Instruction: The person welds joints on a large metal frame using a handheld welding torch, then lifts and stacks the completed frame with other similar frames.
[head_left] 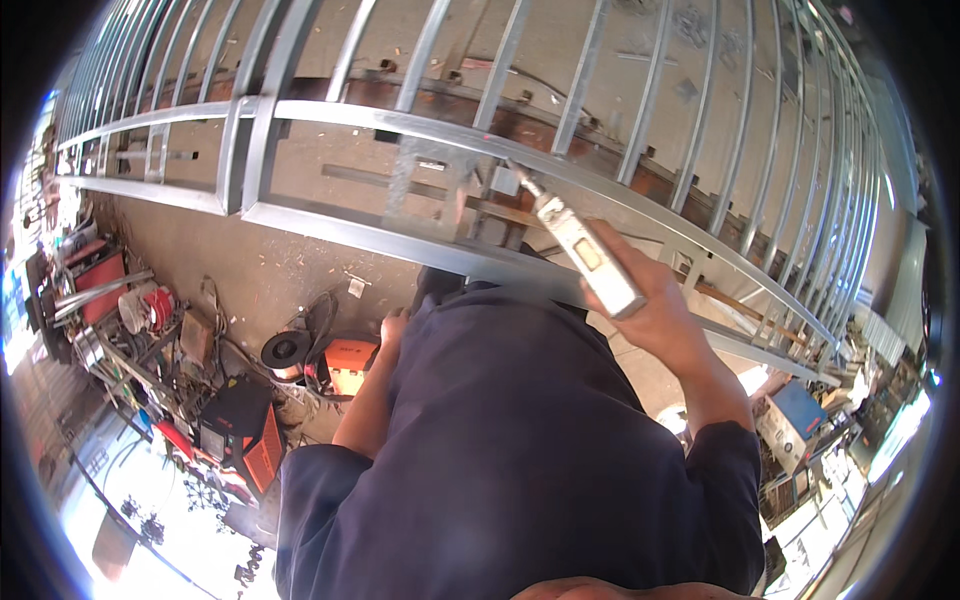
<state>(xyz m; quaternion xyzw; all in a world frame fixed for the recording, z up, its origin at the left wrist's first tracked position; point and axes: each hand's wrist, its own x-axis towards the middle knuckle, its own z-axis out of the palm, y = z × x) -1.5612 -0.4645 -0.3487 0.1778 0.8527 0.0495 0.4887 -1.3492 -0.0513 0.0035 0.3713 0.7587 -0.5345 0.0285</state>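
Note:
My right hand (640,275) is closed round a boxy, whitish hand tool (583,248) with a narrow metal tip; its exact kind is unclear. The tip points up and left, close to the middle rail of a silvery metal railing (620,187). Whether the tip touches the rail I cannot tell. Evenly spaced metal bars rise from that rail, and a lower rail (370,244) runs just in front of my body. Down at my left side, my left hand (395,327) is partly hidden by my dark clothing, and its fingers do not show clearly.
On the floor to the left are an orange box-shaped machine (350,366), a dark spool (286,350), cables and a cluttered heap of tools. A blue and white machine (790,424) stands at right. A rusty beam (530,130) lies behind the railing.

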